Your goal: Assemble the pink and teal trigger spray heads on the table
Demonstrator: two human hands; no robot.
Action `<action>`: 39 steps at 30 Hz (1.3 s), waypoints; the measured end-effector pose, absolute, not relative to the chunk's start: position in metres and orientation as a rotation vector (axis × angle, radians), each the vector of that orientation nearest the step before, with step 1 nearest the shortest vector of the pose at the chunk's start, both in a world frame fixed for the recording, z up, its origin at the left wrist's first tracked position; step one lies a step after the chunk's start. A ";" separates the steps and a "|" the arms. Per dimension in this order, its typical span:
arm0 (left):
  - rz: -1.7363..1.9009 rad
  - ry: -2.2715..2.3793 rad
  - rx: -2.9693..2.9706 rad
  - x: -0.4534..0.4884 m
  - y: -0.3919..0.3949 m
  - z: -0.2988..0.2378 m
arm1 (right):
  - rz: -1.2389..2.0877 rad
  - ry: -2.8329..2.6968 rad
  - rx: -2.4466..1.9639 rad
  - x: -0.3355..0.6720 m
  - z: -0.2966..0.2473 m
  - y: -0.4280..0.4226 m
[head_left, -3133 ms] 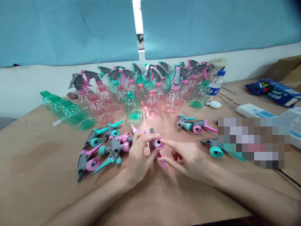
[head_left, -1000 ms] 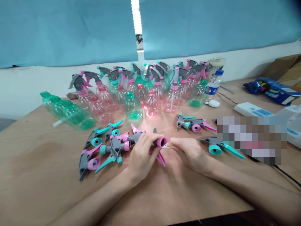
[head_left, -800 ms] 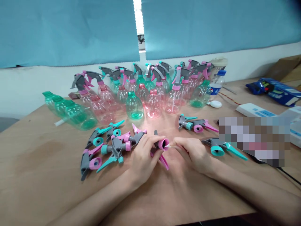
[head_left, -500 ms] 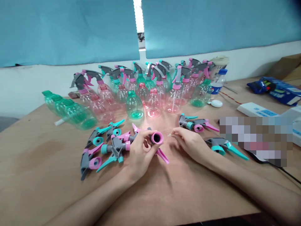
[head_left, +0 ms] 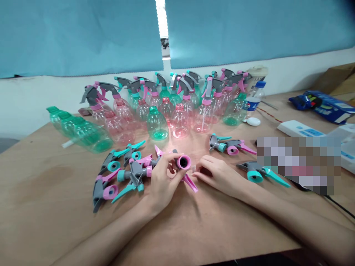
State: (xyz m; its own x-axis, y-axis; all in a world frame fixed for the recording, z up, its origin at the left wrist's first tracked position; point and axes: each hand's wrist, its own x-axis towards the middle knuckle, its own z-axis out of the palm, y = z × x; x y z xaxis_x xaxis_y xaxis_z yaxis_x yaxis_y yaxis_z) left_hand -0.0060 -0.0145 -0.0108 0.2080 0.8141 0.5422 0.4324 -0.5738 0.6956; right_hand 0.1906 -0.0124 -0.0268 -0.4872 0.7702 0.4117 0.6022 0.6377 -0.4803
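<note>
Near the right hand, left hand grips 1 sprayer head, seemingly apart.

Pixelated block right of centre masks whatever lies there. Left hand hides most of the sprayer head body. Tiny white bit at right hand fingertips: too small to identify. Both forearms cut off at bottom edge.
</note>
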 end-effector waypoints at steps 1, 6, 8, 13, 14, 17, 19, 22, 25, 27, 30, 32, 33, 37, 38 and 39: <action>1.317 1.165 2.096 -0.006 -0.015 -0.011 | 0.375 -2.251 -1.065 0.190 -0.028 -0.012; 1.305 1.152 2.078 -0.006 -0.014 -0.011 | 0.508 -2.127 -1.058 0.191 -0.030 -0.009; 1.313 1.134 2.077 -0.006 -0.014 -0.012 | 0.624 -1.999 -1.063 0.191 -0.028 -0.009; 1.341 1.088 2.132 -0.006 -0.015 -0.010 | 0.742 -1.737 -1.019 0.190 -0.016 -0.020; 1.338 1.075 2.152 -0.006 -0.015 -0.010 | 0.714 -1.717 -0.986 0.189 -0.014 -0.023; 1.316 1.018 2.234 -0.004 -0.018 -0.008 | 0.583 -1.769 -0.834 0.186 -0.008 -0.032; 1.307 0.970 2.287 -0.003 -0.020 -0.008 | 0.503 -1.813 -0.752 0.185 -0.006 -0.035; 1.305 0.913 2.338 -0.002 -0.022 -0.009 | 0.437 -1.808 -0.724 0.185 -0.005 -0.034; 1.307 0.874 2.358 -0.002 -0.022 -0.011 | 0.417 -1.827 -0.732 0.185 -0.005 -0.034; 1.310 0.862 2.365 -0.002 -0.022 -0.011 | 0.389 -1.838 -0.736 0.184 -0.004 -0.035; 1.324 0.874 2.370 -0.003 -0.021 -0.011 | 0.318 -1.883 -0.723 0.182 -0.001 -0.036; 1.329 0.899 2.359 -0.003 -0.021 -0.011 | 0.256 -1.941 -0.696 0.181 0.002 -0.037; 1.327 0.913 2.350 -0.003 -0.021 -0.010 | 0.227 -1.968 -0.684 0.181 0.003 -0.038; 1.319 0.916 2.337 -0.002 -0.022 -0.011 | 0.167 -2.000 -0.692 0.180 0.003 -0.039; 1.315 0.903 2.341 -0.002 -0.022 -0.011 | 0.158 -1.997 -0.699 0.180 0.002 -0.039; 1.312 0.889 2.344 -0.002 -0.022 -0.011 | 0.147 -1.996 -0.708 0.181 0.001 -0.039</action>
